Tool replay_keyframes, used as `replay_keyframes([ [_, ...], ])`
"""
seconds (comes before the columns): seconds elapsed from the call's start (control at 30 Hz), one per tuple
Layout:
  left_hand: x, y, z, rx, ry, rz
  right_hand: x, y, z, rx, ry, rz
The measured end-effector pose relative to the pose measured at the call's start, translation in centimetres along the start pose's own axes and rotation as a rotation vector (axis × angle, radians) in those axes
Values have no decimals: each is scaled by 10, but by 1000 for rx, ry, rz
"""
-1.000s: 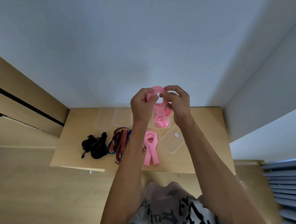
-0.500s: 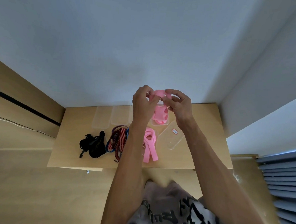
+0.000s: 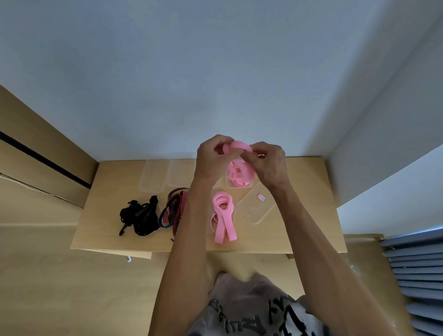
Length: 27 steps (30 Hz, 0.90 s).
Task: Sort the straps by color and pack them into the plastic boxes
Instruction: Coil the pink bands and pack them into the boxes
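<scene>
My left hand (image 3: 212,158) and my right hand (image 3: 268,163) both pinch one pink strap (image 3: 238,146), held looped in the air above the table's far side. Below the hands, a clear plastic box (image 3: 240,185) holds coiled pink straps (image 3: 239,172). Another pink strap bundle (image 3: 223,216) lies on the table nearer to me. To its left lie a red-and-blue striped strap bundle (image 3: 174,211) and a black strap bundle (image 3: 138,217). Two empty clear boxes (image 3: 153,175) stand at the table's back left.
A clear lid (image 3: 258,205) with a small sticker lies right of the pink bundle. The small wooden table (image 3: 104,228) stands against a white wall, with a wooden panel to the left and grey slats at far right.
Both hands have kept working the pink strap between them, drawing closer together and curling it into a tighter loop. The camera view has shifted a little.
</scene>
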<state>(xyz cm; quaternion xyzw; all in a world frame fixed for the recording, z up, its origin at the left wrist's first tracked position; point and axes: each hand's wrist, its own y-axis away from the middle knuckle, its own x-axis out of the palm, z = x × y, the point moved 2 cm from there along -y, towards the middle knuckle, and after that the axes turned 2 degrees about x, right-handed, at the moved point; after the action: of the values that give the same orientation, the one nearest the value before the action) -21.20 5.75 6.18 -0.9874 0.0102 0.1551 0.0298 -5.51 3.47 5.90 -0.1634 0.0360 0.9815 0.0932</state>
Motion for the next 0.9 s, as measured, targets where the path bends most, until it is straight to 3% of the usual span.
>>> replay_keyframes([
  [0.17,-11,3,19,-32,130,111,0,5,-2,45,-127,63],
  [0.27,-10,9,28,-97,230,178,-1,6,-1,124,-384,32],
  [0.37,-1,10,27,-133,260,198,2,6,2,147,-424,-33],
  [0.47,0,3,23,-142,174,144,3,3,1,165,-380,-30],
  [0.63,0,-1,15,129,-125,109,2,-8,4,-24,250,172],
  [0.73,1,-3,18,58,-13,80,2,-10,14,-162,274,189],
  [0.9,-2,1,28,-39,204,47,-4,-8,15,-165,139,101],
])
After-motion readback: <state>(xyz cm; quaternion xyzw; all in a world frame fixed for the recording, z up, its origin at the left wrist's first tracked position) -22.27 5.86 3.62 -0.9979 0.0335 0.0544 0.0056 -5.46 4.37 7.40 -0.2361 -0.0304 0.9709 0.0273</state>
